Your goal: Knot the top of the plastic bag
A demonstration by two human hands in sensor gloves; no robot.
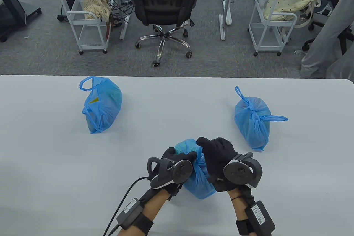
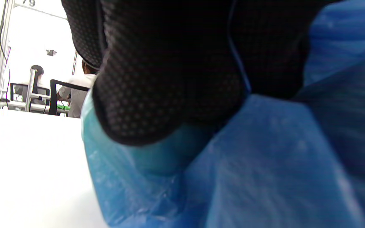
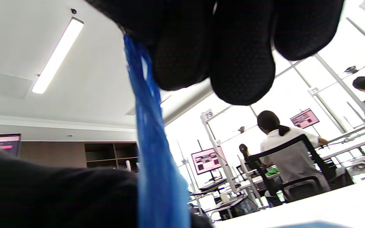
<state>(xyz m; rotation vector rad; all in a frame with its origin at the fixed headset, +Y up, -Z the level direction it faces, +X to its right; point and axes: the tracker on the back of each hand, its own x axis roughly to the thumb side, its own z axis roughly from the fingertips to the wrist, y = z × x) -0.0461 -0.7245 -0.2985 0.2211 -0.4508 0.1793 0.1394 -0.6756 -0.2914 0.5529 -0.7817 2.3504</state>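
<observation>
A filled blue plastic bag (image 1: pixel 199 183) lies at the near middle of the white table (image 1: pixel 41 142), between my two hands. My left hand (image 1: pixel 177 158) grips the bag's gathered top from the left; in the left wrist view its gloved fingers (image 2: pixel 169 79) press into the blue plastic (image 2: pixel 265 164). My right hand (image 1: pixel 214 150) is curled over the bag top from the right. In the right wrist view its fingers (image 3: pixel 227 47) pinch a taut strip of the bag's handle (image 3: pixel 152 142). The bag top itself is hidden under the hands.
A blue bag with loose handles (image 1: pixel 101 104) lies at the back left. A knotted blue bag (image 1: pixel 253 121) lies at the back right. Beyond the table's far edge stand an office chair (image 1: pixel 163 12) and two white carts (image 1: pixel 88 20).
</observation>
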